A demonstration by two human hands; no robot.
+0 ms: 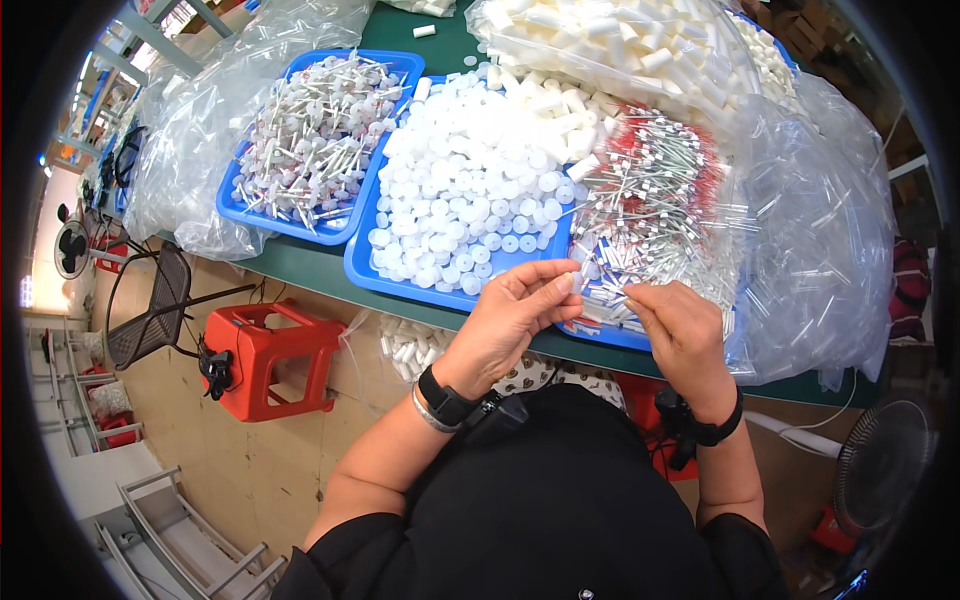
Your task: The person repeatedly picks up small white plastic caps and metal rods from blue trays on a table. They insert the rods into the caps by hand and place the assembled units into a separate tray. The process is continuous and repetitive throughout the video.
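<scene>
1. Pinching a small pale piece (576, 283) between thumb and forefinger of the left hand (520, 308), above the front part of the right tray (625, 338), near its left end.
2. Holding the right hand (685, 325) just beside the left, apart from it, with thumb and forefinger pressed together; too small to tell what, if anything, sits between them.
3. Facing a green table (300, 262), with three blue trays set side by side along its near edge.
4. Seeing, in the right tray, a tangled heap of thin metallic pieces (660, 165), many with red ends.
5. Seeing, in the middle tray (410, 289), a broad pile of translucent white discs (440, 200), some with a visible centre hole.
6. Seeing, in the left tray (282, 226), a mound of thin pale sticks (320, 140) with round translucent heads.
7. Flanking the trays with crumpled clear plastic on both sides.
8. Spreading white cylinders (640, 50) behind, many inside a clear bag.
9. Reaching farthest left to a dark chair (150, 310), then a standing fan (72, 248).
</scene>
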